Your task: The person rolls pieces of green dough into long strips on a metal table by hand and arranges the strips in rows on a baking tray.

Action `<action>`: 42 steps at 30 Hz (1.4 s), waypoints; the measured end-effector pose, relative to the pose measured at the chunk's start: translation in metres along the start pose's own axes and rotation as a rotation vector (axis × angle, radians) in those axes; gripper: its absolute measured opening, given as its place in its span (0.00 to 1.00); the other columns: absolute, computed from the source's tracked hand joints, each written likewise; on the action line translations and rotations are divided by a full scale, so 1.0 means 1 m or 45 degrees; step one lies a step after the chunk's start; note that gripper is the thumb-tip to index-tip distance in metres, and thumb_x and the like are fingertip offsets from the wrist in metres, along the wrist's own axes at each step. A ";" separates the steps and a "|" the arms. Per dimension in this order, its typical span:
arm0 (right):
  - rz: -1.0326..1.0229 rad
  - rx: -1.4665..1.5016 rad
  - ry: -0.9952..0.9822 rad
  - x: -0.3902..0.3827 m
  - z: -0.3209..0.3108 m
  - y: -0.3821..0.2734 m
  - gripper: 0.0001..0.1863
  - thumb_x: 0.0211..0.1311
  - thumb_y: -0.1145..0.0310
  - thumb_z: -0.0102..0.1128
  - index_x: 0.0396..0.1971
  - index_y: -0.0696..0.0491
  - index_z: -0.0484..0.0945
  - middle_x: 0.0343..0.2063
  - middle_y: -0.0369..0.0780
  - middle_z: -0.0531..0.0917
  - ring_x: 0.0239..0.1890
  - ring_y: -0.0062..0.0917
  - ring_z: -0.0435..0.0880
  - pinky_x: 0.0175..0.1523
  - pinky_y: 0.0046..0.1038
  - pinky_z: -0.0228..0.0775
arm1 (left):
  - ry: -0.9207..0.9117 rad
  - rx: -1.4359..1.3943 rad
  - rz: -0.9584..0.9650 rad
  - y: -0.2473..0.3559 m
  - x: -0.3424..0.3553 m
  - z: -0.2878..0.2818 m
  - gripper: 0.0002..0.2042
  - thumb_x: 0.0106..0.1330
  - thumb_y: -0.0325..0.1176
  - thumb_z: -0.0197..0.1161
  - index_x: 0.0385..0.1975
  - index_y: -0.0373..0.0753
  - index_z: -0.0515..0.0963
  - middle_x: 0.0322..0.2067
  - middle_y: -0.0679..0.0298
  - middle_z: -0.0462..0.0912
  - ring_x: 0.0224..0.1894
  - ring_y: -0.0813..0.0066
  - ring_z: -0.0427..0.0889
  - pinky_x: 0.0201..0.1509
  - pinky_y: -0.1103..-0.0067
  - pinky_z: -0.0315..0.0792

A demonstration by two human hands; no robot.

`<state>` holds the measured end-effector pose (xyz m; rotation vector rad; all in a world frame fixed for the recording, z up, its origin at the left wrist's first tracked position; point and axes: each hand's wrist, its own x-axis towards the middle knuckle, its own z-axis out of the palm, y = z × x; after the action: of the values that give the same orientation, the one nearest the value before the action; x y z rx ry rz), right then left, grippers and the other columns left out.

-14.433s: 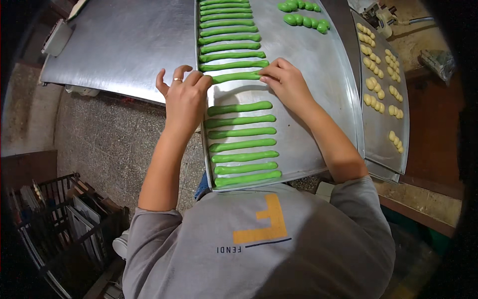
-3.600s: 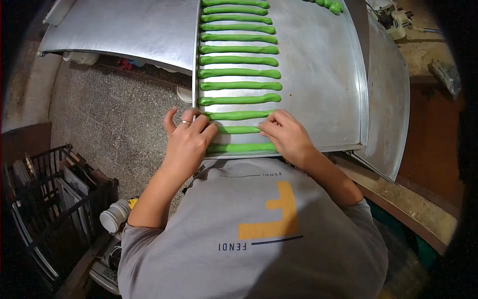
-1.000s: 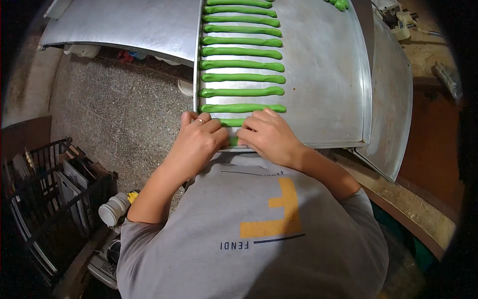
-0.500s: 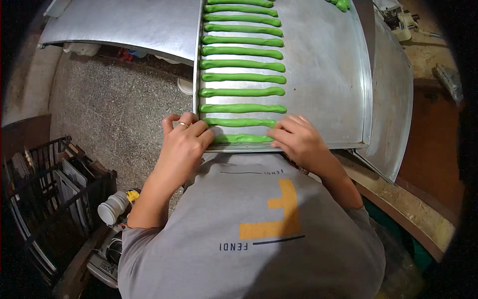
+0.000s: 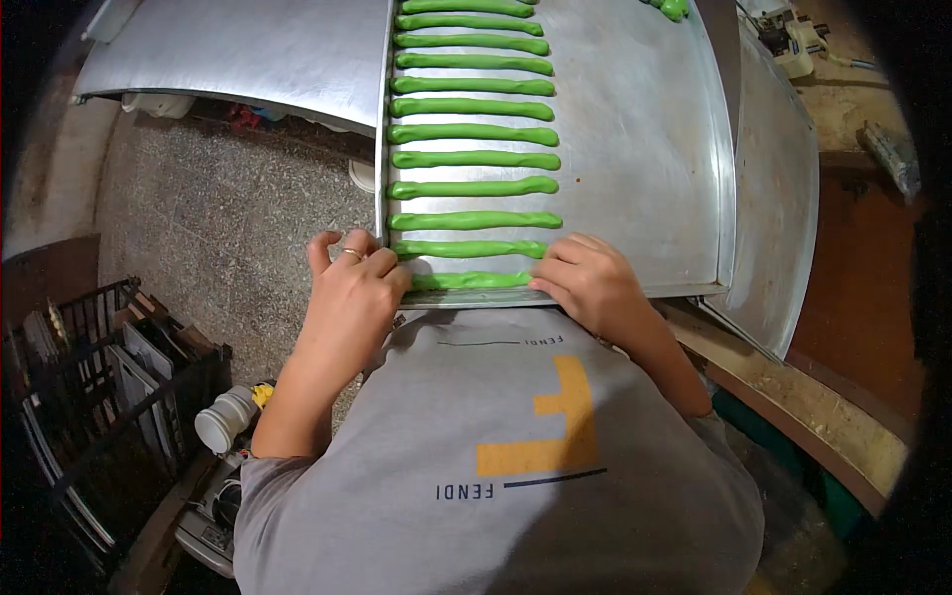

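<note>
A bright green dough strip (image 5: 471,281) lies along the near edge of a metal tray (image 5: 635,198). My left hand (image 5: 359,296), with a ring on one finger, is closed at the strip's left end by the tray's corner. At the right end, my right hand (image 5: 595,286) has its fingers and thumb pinched together on the dough. Both fingertips are partly hidden behind the hands. Beyond them, several similar green strips (image 5: 476,186) run parallel in a column along the tray's left side.
More green dough (image 5: 674,9) sits at the tray's far right. A metal table (image 5: 238,50) stands at the far left, and another metal sheet (image 5: 778,198) is right of the tray. On the floor at left are a black rack (image 5: 109,397) and a white cylindrical container (image 5: 223,421).
The tray and its strips appear slightly farther left and lower in view. My left hand has shifted a little left; my right hand remains at the near strip's right end.
</note>
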<state>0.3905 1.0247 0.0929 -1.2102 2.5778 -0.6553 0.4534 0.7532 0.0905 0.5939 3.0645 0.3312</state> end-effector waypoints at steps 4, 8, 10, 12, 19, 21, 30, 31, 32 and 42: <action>0.058 0.071 0.221 0.015 0.004 -0.007 0.09 0.49 0.74 0.62 0.33 0.54 0.78 0.29 0.38 0.76 0.36 0.32 0.75 0.43 0.32 0.69 | 0.328 -0.152 -0.071 0.010 0.011 0.001 0.06 0.52 0.28 0.62 0.30 0.43 0.81 0.33 0.67 0.78 0.44 0.69 0.75 0.57 0.59 0.55; -0.025 0.086 0.183 0.018 0.016 0.006 0.12 0.46 0.77 0.60 0.34 0.55 0.79 0.31 0.39 0.76 0.37 0.32 0.75 0.43 0.32 0.69 | 0.154 -0.045 -0.058 0.002 0.012 0.015 0.08 0.52 0.27 0.62 0.33 0.43 0.81 0.33 0.67 0.78 0.46 0.69 0.75 0.59 0.57 0.54; -0.051 0.064 0.136 0.019 0.015 0.006 0.13 0.45 0.78 0.60 0.35 0.55 0.79 0.31 0.39 0.76 0.38 0.32 0.75 0.43 0.32 0.70 | 0.083 -0.046 -0.077 0.002 0.012 0.012 0.10 0.51 0.25 0.62 0.34 0.44 0.81 0.34 0.68 0.78 0.47 0.69 0.75 0.60 0.56 0.53; -0.023 0.105 0.209 0.021 0.009 0.003 0.14 0.43 0.79 0.59 0.36 0.55 0.79 0.32 0.39 0.77 0.39 0.32 0.75 0.44 0.32 0.70 | 0.172 -0.096 -0.084 0.005 0.013 0.012 0.11 0.51 0.25 0.62 0.35 0.44 0.81 0.34 0.69 0.78 0.47 0.69 0.75 0.60 0.56 0.53; -0.102 0.108 0.113 0.020 0.011 0.004 0.15 0.44 0.81 0.57 0.36 0.55 0.79 0.33 0.39 0.77 0.40 0.33 0.75 0.46 0.32 0.70 | 0.267 -0.154 -0.023 0.006 0.020 0.008 0.16 0.50 0.25 0.62 0.40 0.46 0.81 0.33 0.69 0.78 0.46 0.71 0.75 0.60 0.57 0.54; -0.105 0.165 0.185 0.022 0.010 -0.001 0.14 0.44 0.81 0.57 0.35 0.55 0.79 0.32 0.39 0.78 0.39 0.33 0.76 0.46 0.31 0.70 | 0.195 -0.245 0.048 0.001 0.019 0.010 0.15 0.49 0.25 0.62 0.39 0.45 0.81 0.33 0.69 0.78 0.44 0.71 0.76 0.59 0.59 0.56; -0.117 0.195 0.106 0.020 0.007 0.004 0.14 0.44 0.80 0.56 0.34 0.55 0.79 0.32 0.39 0.78 0.39 0.32 0.76 0.44 0.31 0.71 | 0.108 -0.349 0.108 -0.007 0.016 0.004 0.08 0.49 0.27 0.64 0.30 0.42 0.78 0.33 0.66 0.76 0.39 0.69 0.76 0.55 0.63 0.59; -0.115 0.194 0.107 0.019 0.010 0.006 0.14 0.44 0.80 0.56 0.34 0.55 0.79 0.32 0.39 0.78 0.39 0.32 0.76 0.44 0.31 0.71 | 0.109 -0.371 0.101 -0.008 0.016 0.002 0.08 0.49 0.28 0.65 0.30 0.42 0.78 0.32 0.66 0.75 0.39 0.68 0.76 0.55 0.63 0.59; -0.170 0.165 0.046 0.019 0.015 0.010 0.13 0.44 0.79 0.56 0.34 0.55 0.79 0.32 0.39 0.78 0.38 0.32 0.76 0.43 0.31 0.71 | 0.109 -0.369 0.101 -0.008 0.016 0.003 0.08 0.49 0.28 0.65 0.30 0.42 0.78 0.32 0.66 0.75 0.39 0.68 0.76 0.55 0.63 0.59; -0.087 0.204 0.206 0.022 0.019 0.007 0.11 0.47 0.78 0.59 0.34 0.55 0.80 0.30 0.40 0.77 0.37 0.32 0.76 0.43 0.31 0.70 | 0.132 -0.195 0.029 -0.008 0.014 0.008 0.10 0.51 0.31 0.67 0.34 0.44 0.79 0.35 0.68 0.77 0.46 0.70 0.76 0.59 0.58 0.53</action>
<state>0.3786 1.0056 0.0731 -1.2441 2.5604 -0.9921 0.4377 0.7523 0.0817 0.6238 3.0931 0.6095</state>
